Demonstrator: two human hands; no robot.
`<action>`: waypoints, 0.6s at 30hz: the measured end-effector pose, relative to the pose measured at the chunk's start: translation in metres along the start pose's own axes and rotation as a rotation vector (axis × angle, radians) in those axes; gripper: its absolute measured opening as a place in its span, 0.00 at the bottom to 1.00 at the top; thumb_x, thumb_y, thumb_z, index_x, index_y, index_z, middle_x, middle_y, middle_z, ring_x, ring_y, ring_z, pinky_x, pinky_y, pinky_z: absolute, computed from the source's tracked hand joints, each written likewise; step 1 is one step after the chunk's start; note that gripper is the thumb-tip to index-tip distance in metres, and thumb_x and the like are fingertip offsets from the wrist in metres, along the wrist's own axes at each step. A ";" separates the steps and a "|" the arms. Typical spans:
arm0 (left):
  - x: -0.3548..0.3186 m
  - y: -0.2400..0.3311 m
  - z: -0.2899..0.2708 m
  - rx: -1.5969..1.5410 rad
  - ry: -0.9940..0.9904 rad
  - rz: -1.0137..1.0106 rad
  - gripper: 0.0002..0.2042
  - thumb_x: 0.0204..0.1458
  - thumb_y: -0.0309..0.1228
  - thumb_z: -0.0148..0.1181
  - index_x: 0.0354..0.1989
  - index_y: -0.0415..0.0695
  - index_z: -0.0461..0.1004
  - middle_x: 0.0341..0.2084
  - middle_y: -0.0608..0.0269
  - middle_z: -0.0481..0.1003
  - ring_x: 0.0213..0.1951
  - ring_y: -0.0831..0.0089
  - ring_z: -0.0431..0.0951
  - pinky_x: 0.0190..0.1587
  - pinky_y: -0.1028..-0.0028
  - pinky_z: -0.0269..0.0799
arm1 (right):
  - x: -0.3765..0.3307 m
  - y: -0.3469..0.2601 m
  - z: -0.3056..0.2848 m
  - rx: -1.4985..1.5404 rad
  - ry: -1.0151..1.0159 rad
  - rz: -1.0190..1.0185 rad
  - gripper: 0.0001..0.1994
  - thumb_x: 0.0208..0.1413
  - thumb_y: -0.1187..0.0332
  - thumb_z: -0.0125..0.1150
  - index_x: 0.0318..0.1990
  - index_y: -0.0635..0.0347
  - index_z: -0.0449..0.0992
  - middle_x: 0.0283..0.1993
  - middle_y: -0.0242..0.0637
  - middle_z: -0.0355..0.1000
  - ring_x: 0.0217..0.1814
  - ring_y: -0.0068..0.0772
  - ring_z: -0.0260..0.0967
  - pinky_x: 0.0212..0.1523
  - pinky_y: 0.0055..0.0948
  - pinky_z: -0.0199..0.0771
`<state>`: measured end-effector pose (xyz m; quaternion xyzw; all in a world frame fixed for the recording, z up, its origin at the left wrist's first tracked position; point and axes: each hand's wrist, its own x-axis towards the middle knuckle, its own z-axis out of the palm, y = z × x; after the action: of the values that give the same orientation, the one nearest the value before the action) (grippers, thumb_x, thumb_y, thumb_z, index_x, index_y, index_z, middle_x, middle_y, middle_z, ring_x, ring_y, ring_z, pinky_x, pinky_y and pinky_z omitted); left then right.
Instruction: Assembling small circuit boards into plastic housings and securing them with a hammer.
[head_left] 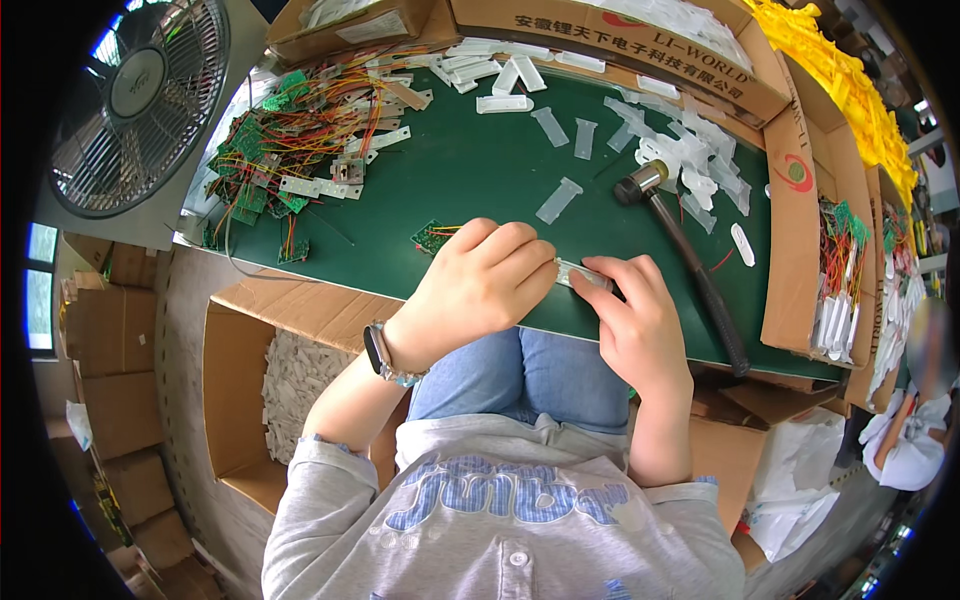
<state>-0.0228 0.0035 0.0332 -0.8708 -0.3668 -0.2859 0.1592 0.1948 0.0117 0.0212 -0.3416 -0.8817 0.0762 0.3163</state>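
Note:
Just over the near edge of the green table, my right hand [640,310] grips a small, pale narrow strip-like part [573,272] between thumb and fingers. My left hand [485,275] is closed in a pinch at the strip's left end; its fingertips are turned away, so what lies inside them is hidden. Beside the left knuckles sits a small green circuit board [431,237] with red and yellow wires running toward that hand. A hammer [690,255] with a dark handle lies on the table, to the right of my right hand.
Wired circuit boards [265,165] pile up at the left, below a fan [138,85]. Clear and white plastic housings [685,150] lie across the back and right. A carton [815,250] of wired boards stands at the right edge; another [235,390] sits below, left of my legs.

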 end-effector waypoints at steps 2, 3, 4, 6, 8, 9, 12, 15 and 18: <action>-0.002 0.006 -0.003 0.048 -0.109 -0.075 0.10 0.39 0.28 0.63 0.32 0.45 0.79 0.34 0.69 0.77 0.39 0.71 0.75 0.37 0.70 0.69 | -0.001 -0.001 0.001 0.002 0.003 0.005 0.17 0.41 0.82 0.61 0.43 0.63 0.81 0.45 0.34 0.74 0.39 0.37 0.67 0.39 0.34 0.73; -0.003 0.009 -0.003 0.046 -0.113 -0.070 0.10 0.39 0.28 0.63 0.32 0.45 0.79 0.34 0.69 0.77 0.39 0.71 0.75 0.37 0.70 0.69 | -0.001 -0.002 0.002 -0.007 -0.001 0.016 0.17 0.41 0.82 0.62 0.43 0.63 0.81 0.46 0.35 0.74 0.39 0.37 0.67 0.39 0.34 0.73; -0.004 0.014 -0.003 0.017 -0.097 -0.158 0.09 0.38 0.26 0.64 0.32 0.45 0.78 0.32 0.68 0.76 0.37 0.70 0.74 0.36 0.70 0.68 | -0.001 -0.003 0.003 -0.015 -0.005 0.027 0.18 0.41 0.81 0.62 0.43 0.63 0.81 0.46 0.35 0.74 0.39 0.37 0.68 0.39 0.34 0.73; -0.005 0.024 -0.005 -0.012 -0.086 -0.240 0.09 0.38 0.25 0.64 0.31 0.45 0.78 0.29 0.68 0.74 0.34 0.69 0.73 0.35 0.70 0.68 | 0.000 -0.010 0.001 -0.051 -0.008 0.045 0.18 0.40 0.80 0.62 0.43 0.63 0.81 0.47 0.36 0.74 0.39 0.37 0.68 0.40 0.35 0.73; -0.008 0.033 -0.005 -0.022 -0.095 -0.309 0.10 0.37 0.23 0.64 0.32 0.44 0.79 0.27 0.67 0.73 0.32 0.68 0.72 0.34 0.69 0.67 | 0.000 -0.017 -0.001 -0.085 -0.013 0.061 0.18 0.40 0.80 0.62 0.43 0.63 0.81 0.47 0.37 0.74 0.40 0.37 0.68 0.40 0.35 0.73; -0.009 0.036 -0.005 -0.029 -0.105 -0.308 0.10 0.36 0.23 0.64 0.32 0.43 0.78 0.26 0.67 0.73 0.32 0.68 0.73 0.34 0.69 0.68 | 0.001 -0.020 -0.001 -0.103 -0.024 0.076 0.18 0.41 0.79 0.62 0.44 0.63 0.81 0.47 0.37 0.74 0.40 0.37 0.68 0.40 0.35 0.72; -0.009 0.037 -0.006 -0.028 -0.137 -0.266 0.11 0.35 0.23 0.63 0.31 0.42 0.78 0.27 0.67 0.73 0.33 0.67 0.73 0.35 0.69 0.69 | 0.000 -0.020 -0.001 -0.116 -0.027 0.088 0.18 0.41 0.78 0.63 0.44 0.63 0.81 0.48 0.37 0.74 0.40 0.37 0.68 0.40 0.35 0.73; -0.006 0.034 -0.012 -0.023 -0.209 -0.192 0.11 0.35 0.24 0.62 0.32 0.40 0.78 0.28 0.65 0.73 0.34 0.67 0.74 0.36 0.70 0.72 | -0.001 -0.015 0.000 -0.089 -0.022 0.073 0.18 0.42 0.78 0.63 0.45 0.63 0.82 0.47 0.36 0.74 0.40 0.36 0.69 0.40 0.35 0.73; -0.005 0.030 -0.015 -0.081 -0.263 -0.164 0.12 0.37 0.24 0.62 0.33 0.40 0.77 0.29 0.64 0.72 0.35 0.66 0.75 0.36 0.69 0.75 | -0.003 -0.005 0.000 -0.022 -0.017 0.045 0.16 0.43 0.79 0.62 0.44 0.61 0.82 0.47 0.35 0.75 0.41 0.35 0.70 0.41 0.34 0.75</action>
<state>-0.0090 -0.0266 0.0398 -0.8735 -0.4427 -0.1959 0.0507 0.1939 0.0063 0.0218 -0.3640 -0.8773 0.0763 0.3034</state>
